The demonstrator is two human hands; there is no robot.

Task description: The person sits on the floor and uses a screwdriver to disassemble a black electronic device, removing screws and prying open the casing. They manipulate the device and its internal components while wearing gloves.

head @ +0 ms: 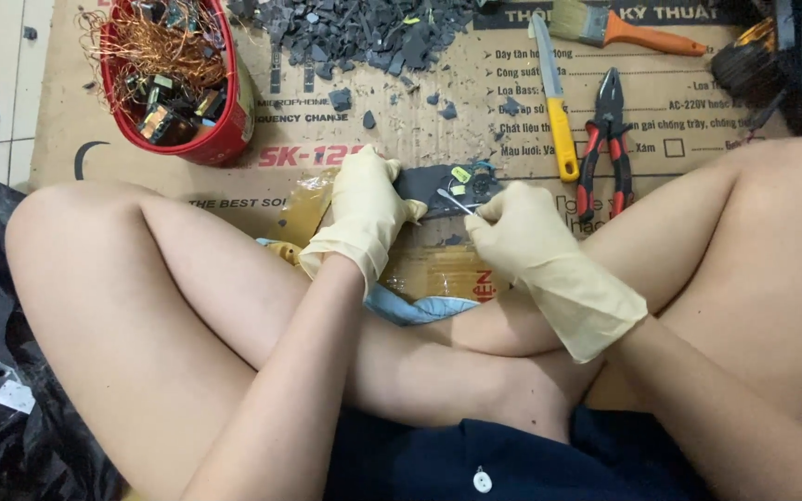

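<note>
Single view only, head-mounted cam. Looks steeply down from wearer's head at own lap, crossed legs fill lower half. Faces forward over flattened cardboard sheet (438, 102) on floor. Close range, hands (364, 209) near frame centre. Top edge cuts off at far tools, red bowl (220, 139) upper left. No second view to compare.

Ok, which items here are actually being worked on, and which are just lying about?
In hand:
- left hand pressing down the dark flat part
- right hand holding a thin metal tool against it

Lying about:
- red bowl of copper wire
- pile of dark fragments
- yellow-handled knife
- red-handled pliers
- paintbrush
</note>
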